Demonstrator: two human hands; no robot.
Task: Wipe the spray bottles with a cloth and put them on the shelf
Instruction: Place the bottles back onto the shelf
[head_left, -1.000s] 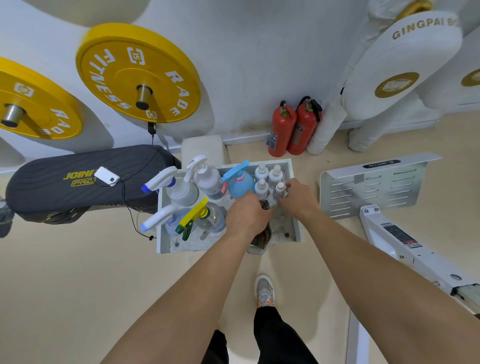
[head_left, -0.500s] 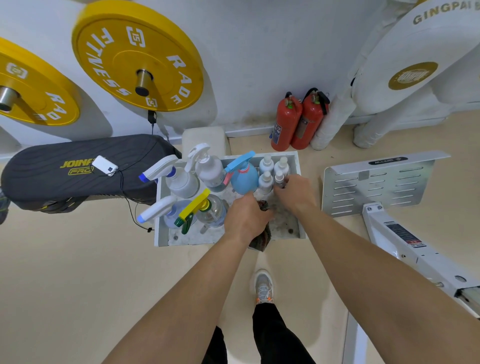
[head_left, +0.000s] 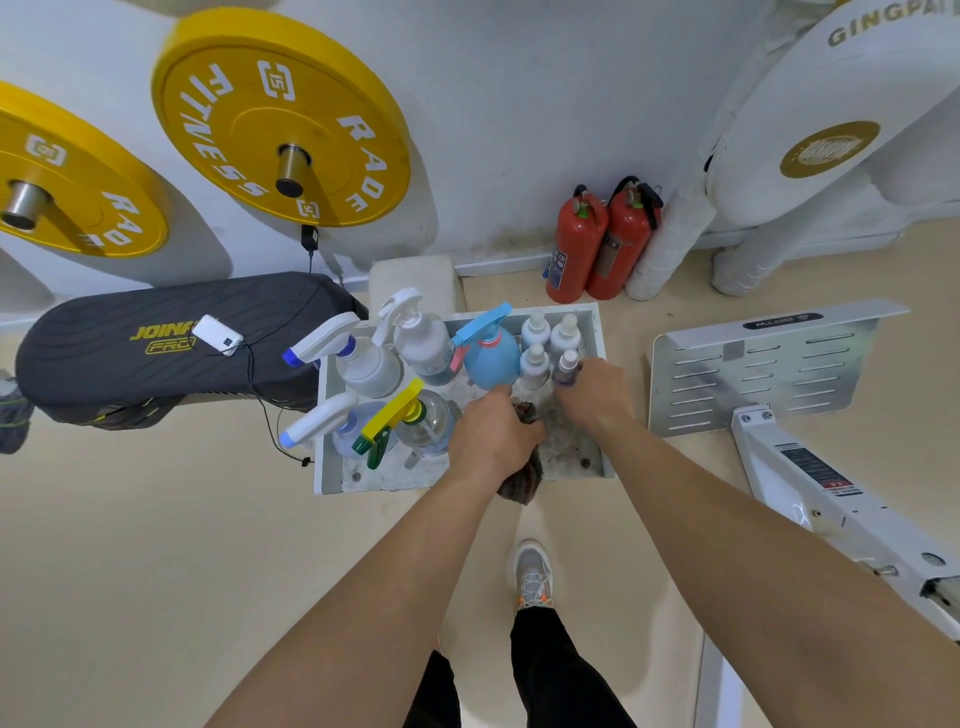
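Left hand (head_left: 493, 439) is clenched on a dark cloth (head_left: 521, 480) at frame centre. Cloth bunches out above the knuckles and hangs below the wrist, over the front rim of the shelf (head_left: 328, 467). Right hand (head_left: 595, 389) is just right of it, fingers curled round a small bottle (head_left: 567, 362), grasping its lower part; cap and neck stick out past the fingers toward the upper left. Small bottle stands roughly upright in the shelf's right half, just beside three small white bottles (head_left: 535, 328) at the back right corner. Cloth and small bottle are near each other; can't tell if they touch. Blue bottle (head_left: 492, 358) sits just above the left fingertips, contact unclear. Left half of the shelf holds white trigger sprayers (head_left: 366, 366) and a yellow-trigger bottle (head_left: 423, 426), packed close. Shelf sits on beige floor, mid-frame. Two red extinguishers (head_left: 597, 244) stand by the wall above it, yellow plates (head_left: 280, 119) upper left, one shoe (head_left: 532, 574) below.
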